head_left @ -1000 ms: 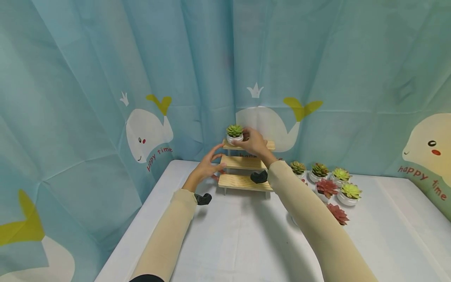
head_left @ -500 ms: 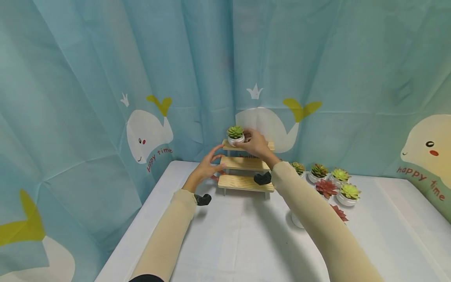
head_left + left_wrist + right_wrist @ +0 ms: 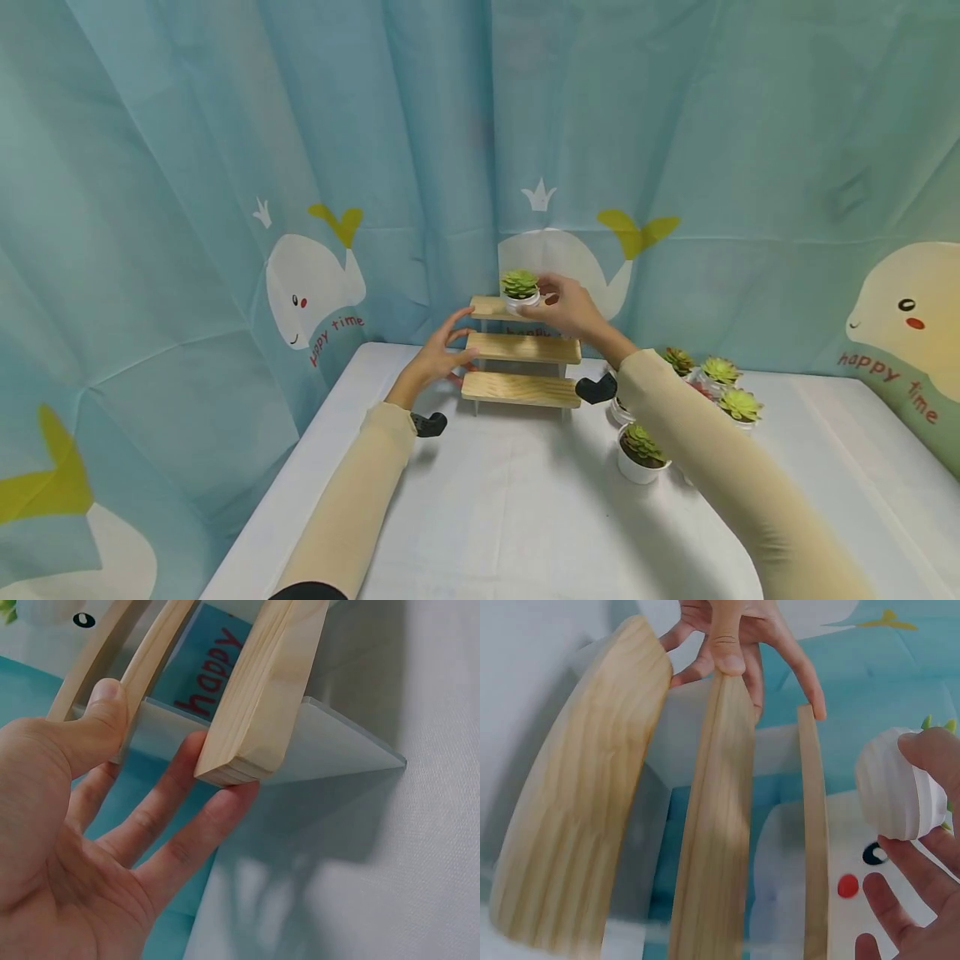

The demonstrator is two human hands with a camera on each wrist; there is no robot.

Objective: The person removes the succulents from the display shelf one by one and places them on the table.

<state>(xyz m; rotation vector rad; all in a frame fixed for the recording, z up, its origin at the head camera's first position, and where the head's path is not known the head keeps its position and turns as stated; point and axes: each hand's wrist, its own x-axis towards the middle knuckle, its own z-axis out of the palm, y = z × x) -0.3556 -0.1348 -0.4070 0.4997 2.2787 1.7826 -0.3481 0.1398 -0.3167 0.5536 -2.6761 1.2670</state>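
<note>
My right hand [image 3: 572,310] pinches the white pot of a small green potted succulent [image 3: 520,288] at the top tier of a three-tier wooden display stand [image 3: 522,388]. In the right wrist view the ridged white pot [image 3: 891,787] sits between thumb and fingers, beside the top board [image 3: 815,825]. My left hand [image 3: 437,357] is at the stand's left end. Its fingers are spread in the left wrist view, with the thumb [image 3: 109,712] on the middle board's end and two fingertips at the lowest board [image 3: 259,697]. No plant stands on the two lower boards.
Right of the stand, partly hidden by the right sleeve, several potted succulents stand on the white-covered table [image 3: 480,517]; a green one [image 3: 641,446] is nearest. A blue curtain [image 3: 420,167] with whale prints hangs close behind the stand and along the left side.
My right hand has slid the potted succulent rightward, from near the top tier's left end toward its middle. The left hand stays at the stand's left end. The nearest green succulent has become visible.
</note>
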